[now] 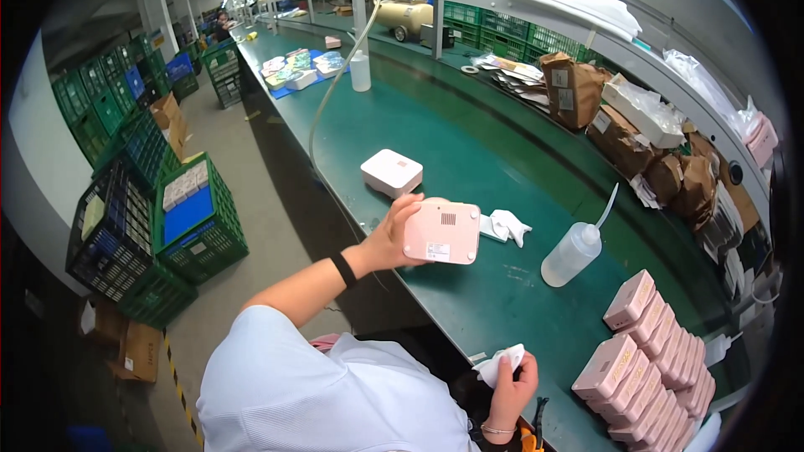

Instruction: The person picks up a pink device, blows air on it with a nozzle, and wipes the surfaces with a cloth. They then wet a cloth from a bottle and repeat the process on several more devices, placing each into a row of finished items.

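Note:
My left hand [394, 236] holds a pink square device [442, 233] up over the green table [469, 151], its underside with a small grille and a label facing me. My right hand [512, 385] is low near the table's front edge and grips a crumpled white cloth [499, 364]. A white square device [391, 172] lies on the table just beyond the pink one. Another white rag [507, 225] lies right of the held device. A clear squeeze bottle [574, 251] with a long nozzle stands to the right.
Rows of several pink devices [649, 360] lie at the lower right. Brown paper bags [578, 88] and packets line the table's far side under a shelf. Green crates [197, 218] stand on the floor at the left. A white cylinder [360, 72] and a hanging hose [335, 84] are farther up the table.

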